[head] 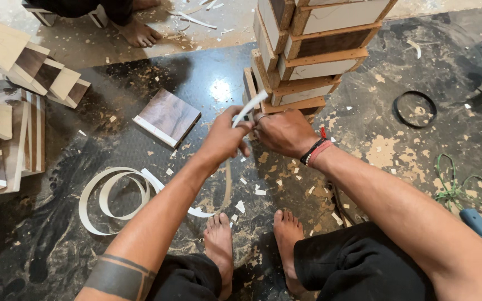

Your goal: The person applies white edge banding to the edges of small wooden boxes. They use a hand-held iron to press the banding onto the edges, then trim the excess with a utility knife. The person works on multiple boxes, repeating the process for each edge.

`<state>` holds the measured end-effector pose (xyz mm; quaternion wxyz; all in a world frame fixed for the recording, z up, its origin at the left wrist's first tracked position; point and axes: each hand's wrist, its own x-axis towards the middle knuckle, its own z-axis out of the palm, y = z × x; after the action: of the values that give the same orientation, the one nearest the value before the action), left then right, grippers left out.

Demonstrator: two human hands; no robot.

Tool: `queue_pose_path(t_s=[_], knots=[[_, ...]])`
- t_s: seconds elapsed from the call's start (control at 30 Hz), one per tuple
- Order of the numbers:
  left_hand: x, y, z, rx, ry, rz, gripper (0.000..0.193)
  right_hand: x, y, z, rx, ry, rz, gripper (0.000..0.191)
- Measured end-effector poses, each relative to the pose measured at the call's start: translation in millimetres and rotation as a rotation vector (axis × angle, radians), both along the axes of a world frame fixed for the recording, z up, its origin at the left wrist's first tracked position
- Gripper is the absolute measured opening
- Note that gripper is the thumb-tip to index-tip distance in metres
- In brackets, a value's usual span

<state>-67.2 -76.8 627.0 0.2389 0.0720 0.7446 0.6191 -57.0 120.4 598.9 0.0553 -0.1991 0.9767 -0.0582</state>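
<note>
My left hand [225, 139] and my right hand [283, 132] meet in front of a tall stack of wooden drawer boxes [308, 56]. Both grip a white edge-banding strip [250, 106] that sticks up between them against the lowest box's edge. From my left hand the strip runs down to the floor and into a loose coil [112, 195] at the left. The right wrist wears red and black bands. My bare feet [252, 239] rest on the dusty dark floor below the hands.
A flat wood panel [167, 117] lies left of the stack. More wooden boxes [12, 100] are piled at the far left. A black ring [415, 109] and green cord [464, 189] lie right. Another person's bare foot [138, 33] stands at the top.
</note>
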Motion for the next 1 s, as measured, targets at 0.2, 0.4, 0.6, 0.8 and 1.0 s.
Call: queue_pose_path(t_s=[0.2, 0.4, 0.6, 0.8, 1.0], knots=[[-9, -25, -1, -0.585, 0.464, -0.05, 0.028, -2, 71, -12, 0.305, -0.344, -0.274, 0.037], [-12, -38, 0, -0.795, 0.495, -0.131, 0.027, 6, 169, -23, 0.444, -0.287, -0.622, 0.035], [-8, -27, 0, -0.784, 0.631, -0.191, 0.024, 5, 164, -23, 0.347, -0.203, -0.597, 0.047], [-9, -30, -5, -0.885, 0.658, -0.265, 0.023, 7, 151, -5, 0.279, -0.191, -0.613, 0.04], [-16, -43, -10, -1.019, 0.66, -0.334, 0.022, 10, 154, -9, 0.296, -0.229, -0.606, 0.04]])
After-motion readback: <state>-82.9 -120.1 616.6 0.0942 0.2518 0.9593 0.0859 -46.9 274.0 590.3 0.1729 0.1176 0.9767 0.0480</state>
